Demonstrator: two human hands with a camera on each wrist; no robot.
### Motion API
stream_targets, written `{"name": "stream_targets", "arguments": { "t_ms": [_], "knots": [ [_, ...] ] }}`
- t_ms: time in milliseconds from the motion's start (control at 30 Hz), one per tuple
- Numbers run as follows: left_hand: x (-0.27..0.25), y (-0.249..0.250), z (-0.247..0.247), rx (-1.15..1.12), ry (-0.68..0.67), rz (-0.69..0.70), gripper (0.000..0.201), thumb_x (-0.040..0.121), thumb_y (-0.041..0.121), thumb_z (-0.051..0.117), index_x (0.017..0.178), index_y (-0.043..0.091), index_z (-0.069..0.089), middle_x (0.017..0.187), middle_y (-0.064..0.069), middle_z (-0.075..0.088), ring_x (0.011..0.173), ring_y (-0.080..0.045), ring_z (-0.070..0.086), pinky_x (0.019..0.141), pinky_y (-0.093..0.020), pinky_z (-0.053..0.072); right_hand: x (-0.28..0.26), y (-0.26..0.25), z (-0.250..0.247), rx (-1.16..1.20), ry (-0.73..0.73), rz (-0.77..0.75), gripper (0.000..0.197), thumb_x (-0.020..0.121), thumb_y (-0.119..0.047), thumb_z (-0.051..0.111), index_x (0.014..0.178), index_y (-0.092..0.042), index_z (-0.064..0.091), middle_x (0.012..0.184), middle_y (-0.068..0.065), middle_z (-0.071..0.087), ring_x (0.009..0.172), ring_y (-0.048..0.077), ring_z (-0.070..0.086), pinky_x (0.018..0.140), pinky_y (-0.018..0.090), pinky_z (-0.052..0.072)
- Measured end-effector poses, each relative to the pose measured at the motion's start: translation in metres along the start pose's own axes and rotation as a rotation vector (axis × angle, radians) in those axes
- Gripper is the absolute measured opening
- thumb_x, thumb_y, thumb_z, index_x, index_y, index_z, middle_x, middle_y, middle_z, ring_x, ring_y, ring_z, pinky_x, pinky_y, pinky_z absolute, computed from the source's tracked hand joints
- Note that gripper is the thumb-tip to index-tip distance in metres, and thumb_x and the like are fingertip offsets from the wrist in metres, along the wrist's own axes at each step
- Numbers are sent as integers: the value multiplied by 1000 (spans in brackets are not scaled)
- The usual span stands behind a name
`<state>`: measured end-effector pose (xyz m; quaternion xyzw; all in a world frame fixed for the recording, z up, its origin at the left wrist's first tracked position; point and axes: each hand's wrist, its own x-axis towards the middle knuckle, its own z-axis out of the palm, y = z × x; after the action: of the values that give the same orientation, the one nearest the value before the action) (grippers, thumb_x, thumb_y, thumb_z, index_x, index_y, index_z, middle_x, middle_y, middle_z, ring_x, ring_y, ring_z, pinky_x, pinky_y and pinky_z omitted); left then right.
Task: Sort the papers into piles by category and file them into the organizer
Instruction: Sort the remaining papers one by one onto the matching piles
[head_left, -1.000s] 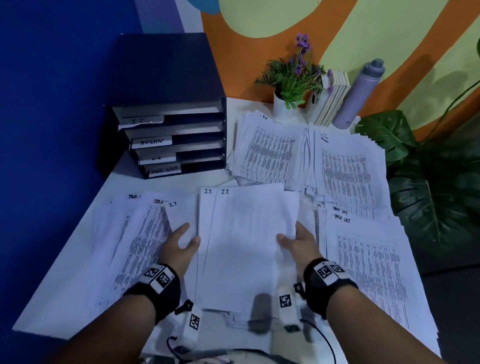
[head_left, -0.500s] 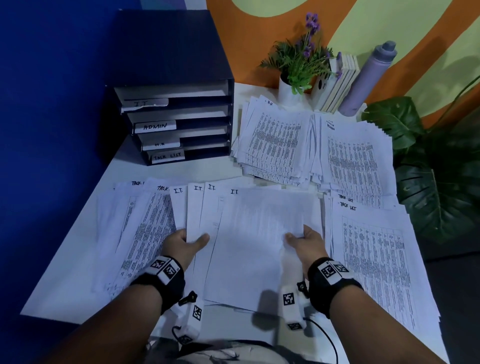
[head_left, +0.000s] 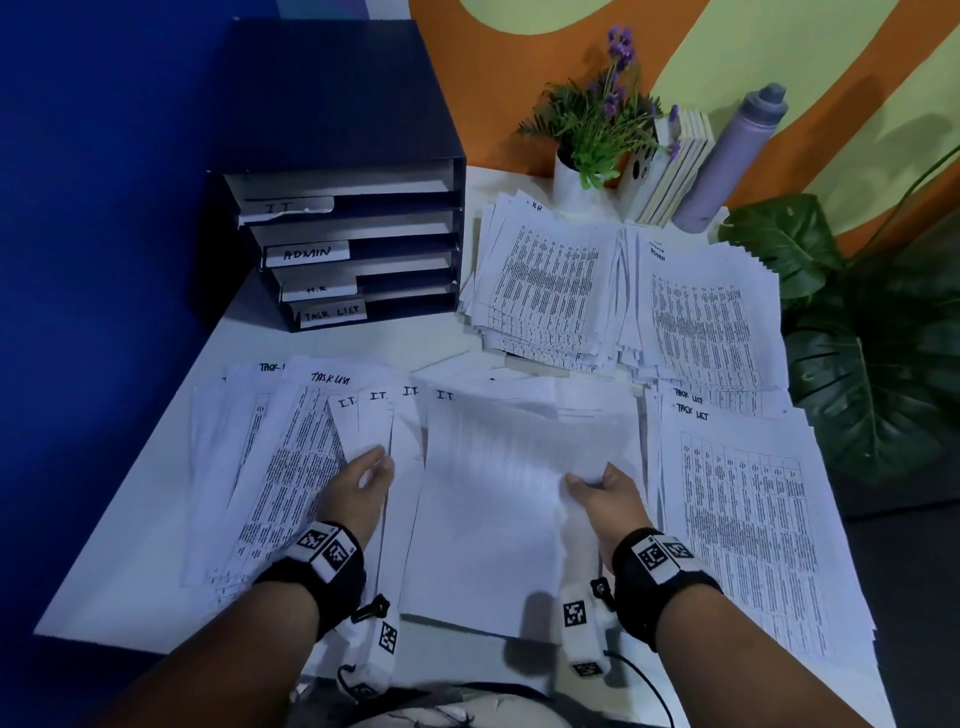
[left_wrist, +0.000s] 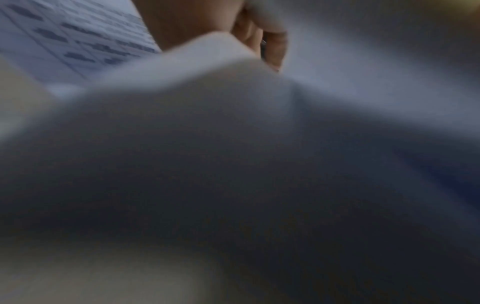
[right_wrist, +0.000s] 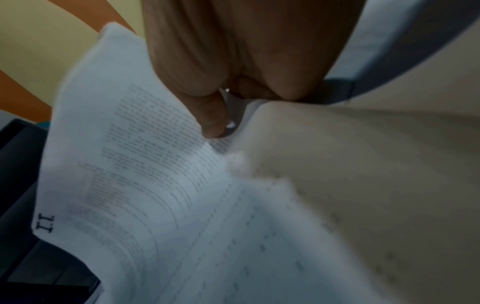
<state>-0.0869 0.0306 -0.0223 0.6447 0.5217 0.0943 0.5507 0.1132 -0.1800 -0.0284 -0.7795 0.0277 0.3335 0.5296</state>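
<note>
The right hand (head_left: 605, 501) pinched the right edge of the top I.T. sheet (head_left: 498, 499), thumb above and fingers (right_wrist: 213, 115) below, lifting it off the fanned I.T. pile at the worktop's (head_left: 363, 343) near middle. The left hand (head_left: 356, 493) lay on that pile's left edge, fingers apparently curled around it; the wrist view was blurred. A bare strip separated the piles from the organizer (head_left: 358, 244) at back left.

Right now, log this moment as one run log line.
phase: gathering I.T. papers | left hand: holding fanned sheets | right hand: pinching top sheet | organizer: unfilled
</note>
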Motion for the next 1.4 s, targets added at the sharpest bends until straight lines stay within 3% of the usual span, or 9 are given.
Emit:
{"name": "stream_targets", "arguments": {
  "t_ms": [233, 467, 533, 700, 800, 967, 1067, 1233, 1400],
  "knots": [
    [-1, -1, 2, 65, 14, -42, 24, 87, 22, 70, 109, 12, 69, 108, 1, 64, 105, -18, 57, 87, -22, 38, -5, -3, 2, -51, -3, -106, 16, 85, -9, 66, 89, -24, 70, 74, 22, 60, 65, 23, 55, 65, 38, 51],
    [-5, 7, 0, 66, 50, -57, 22, 85, 28, 72, 99, 12, 69, 99, -1, 65, 95, -17, 57, 85, -23, 40, 5, -2, -9, -131, 38, -78, 21, 85, -22, 63, 106, -23, 59, 91, -2, 55, 86, 23, 56, 87, 44, 54],
    [-5, 8, 1, 54, 48, -66, 19, 83, 29, 74, 93, 14, 69, 96, -1, 66, 94, -19, 59, 84, -24, 40, 3, -4, -10, -89, 33, -83, 16, 89, -11, 60, 90, -27, 60, 88, 2, 65, 83, 30, 64, 81, 44, 56],
    [-6, 9, 1, 64, 41, -80, 21, 81, 30, 75, 90, 14, 65, 91, 1, 63, 88, -19, 58, 76, -24, 40, -3, -9, -9, 78, -27, -49, 31, 92, 6, 54, 101, -20, 68, 90, 9, 73, 76, 27, 67, 74, 43, 55],
    [-8, 10, 1, 77, 43, -23, 18, 84, 22, 72, 94, 14, 60, 94, -1, 59, 88, -24, 57, 69, -24, 39, -1, -9, -7, 114, -35, -20, 24, 93, 6, 54, 96, -16, 65, 83, 10, 69, 73, 27, 63, 68, 37, 53],
    [-17, 21, 3, -92, 24, 80, 42, 91, 0, 57, 122, 24, 44, 113, 5, 48, 103, -12, 44, 87, -24, 32, 0, -12, -2, 144, -69, -16, 19, 93, 2, 57, 83, -14, 58, 78, 10, 61, 68, 22, 60, 65, 34, 52],
    [-11, 29, 2, -177, -35, 61, 49, 94, -3, 51, 131, 27, 41, 120, 4, 50, 110, -17, 48, 95, -30, 36, -1, -21, 1, 215, -159, -31, 19, 91, 3, 60, 99, -14, 63, 97, 9, 69, 95, 29, 65, 90, 43, 52],
    [-5, 41, -8, -169, -33, 90, 38, 86, 70, 42, 117, 50, 48, 134, 2, 53, 124, -27, 48, 106, -52, 36, -23, -53, 22, 136, -178, -167, 35, 90, 2, 57, 119, -18, 56, 115, 7, 69, 109, 28, 65, 96, 46, 52],
    [-8, 80, -16, -210, 155, 274, 70, 97, 5, 46, 148, 41, 14, 151, 8, 31, 132, -7, 34, 112, -33, 27, -62, -101, 51, -57, -119, -538, 63, 94, 0, 48, 143, -35, 28, 120, -28, 49, 98, -19, 51, 89, 3, 37]
  ]
}}
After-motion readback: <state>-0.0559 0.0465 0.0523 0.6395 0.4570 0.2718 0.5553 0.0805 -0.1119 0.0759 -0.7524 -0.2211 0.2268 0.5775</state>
